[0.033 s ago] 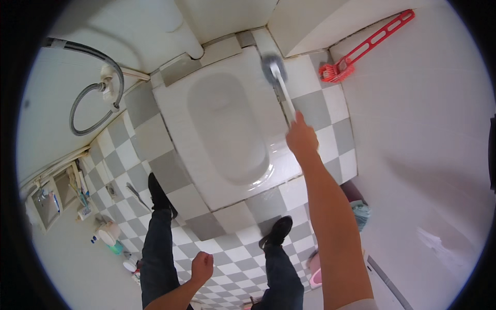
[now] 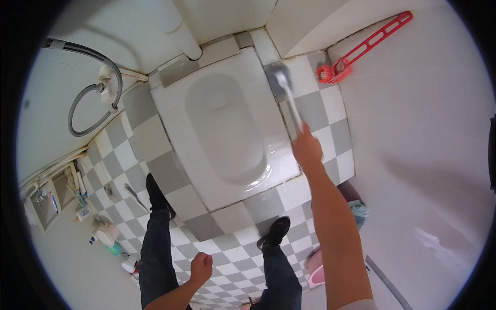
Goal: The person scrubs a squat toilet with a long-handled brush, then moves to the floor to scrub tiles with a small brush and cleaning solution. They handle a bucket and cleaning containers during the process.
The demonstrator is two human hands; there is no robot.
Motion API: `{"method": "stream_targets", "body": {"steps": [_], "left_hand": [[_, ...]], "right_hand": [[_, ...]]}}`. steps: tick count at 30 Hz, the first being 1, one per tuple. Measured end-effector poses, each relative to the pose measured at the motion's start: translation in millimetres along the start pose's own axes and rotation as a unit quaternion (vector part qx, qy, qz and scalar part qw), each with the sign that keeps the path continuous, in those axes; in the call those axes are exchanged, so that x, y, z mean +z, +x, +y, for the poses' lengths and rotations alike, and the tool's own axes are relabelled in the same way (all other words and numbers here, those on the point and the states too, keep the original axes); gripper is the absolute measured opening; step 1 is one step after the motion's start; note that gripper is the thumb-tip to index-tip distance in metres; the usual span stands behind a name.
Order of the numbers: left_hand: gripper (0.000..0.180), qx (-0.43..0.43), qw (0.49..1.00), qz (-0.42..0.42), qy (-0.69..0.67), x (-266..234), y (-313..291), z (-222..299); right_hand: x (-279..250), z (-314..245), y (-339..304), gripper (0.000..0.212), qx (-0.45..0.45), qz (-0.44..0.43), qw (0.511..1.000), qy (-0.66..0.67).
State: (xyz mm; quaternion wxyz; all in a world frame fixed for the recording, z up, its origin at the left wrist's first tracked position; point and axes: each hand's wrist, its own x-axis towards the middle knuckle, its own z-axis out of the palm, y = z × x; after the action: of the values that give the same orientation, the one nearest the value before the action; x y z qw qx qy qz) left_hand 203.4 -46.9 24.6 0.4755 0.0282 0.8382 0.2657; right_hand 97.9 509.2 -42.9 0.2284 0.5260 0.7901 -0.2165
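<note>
My right hand [image 2: 308, 148] is wrapped round the white handle of a long-handled scrub brush [image 2: 294, 107]. Its round, grey, slightly blurred head rests against the grey and white floor tiles, just right of the far right edge of a white squat toilet [image 2: 211, 192]. Low in the picture, my left hand [image 2: 201, 267] is closed in a fist in front of my legs, with nothing showing in it. A red toilet brush [image 2: 366, 50] with a slotted handle leans in the far right corner, apart from both hands.
A grey hose [image 2: 120, 77] loops from a valve on the left wall. A small brush [image 2: 135, 197] lies on the tiles beside my left shoe [image 2: 157, 196]. Shelves [image 2: 47, 204] line the left wall; a pink basin [image 2: 316, 275] stands behind my right forearm.
My right hand and the scrub brush have shifted slightly right and nearer to me, taking the brush head from the toilet's edge onto the tiles. My left hand stays closed in place.
</note>
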Motion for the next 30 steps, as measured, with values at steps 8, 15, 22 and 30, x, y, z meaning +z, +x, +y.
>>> {"method": "stream_targets", "body": {"steps": [8,15,22,30], "left_hand": [[0.018,-0.007,1.0,-0.013,0.012,4,3,6],[0.018,0.008,1.0,0.0,0.025,16,-1,-6],[0.022,0.035,0.997,-0.001,0.075,7,-6,-2],[0.022,0.001,0.999,-0.005,0.031,15,1,-21]], "right_hand": [[-37,203,10,0.046,0.097,0.044,0.993,-0.043],[16,206,-33,0.041,0.099,0.066,0.992,0.05],[53,231,-103,0.045,-0.008,0.023,0.999,-0.024],[12,135,-16,0.038,0.019,0.069,0.997,0.022]]}}
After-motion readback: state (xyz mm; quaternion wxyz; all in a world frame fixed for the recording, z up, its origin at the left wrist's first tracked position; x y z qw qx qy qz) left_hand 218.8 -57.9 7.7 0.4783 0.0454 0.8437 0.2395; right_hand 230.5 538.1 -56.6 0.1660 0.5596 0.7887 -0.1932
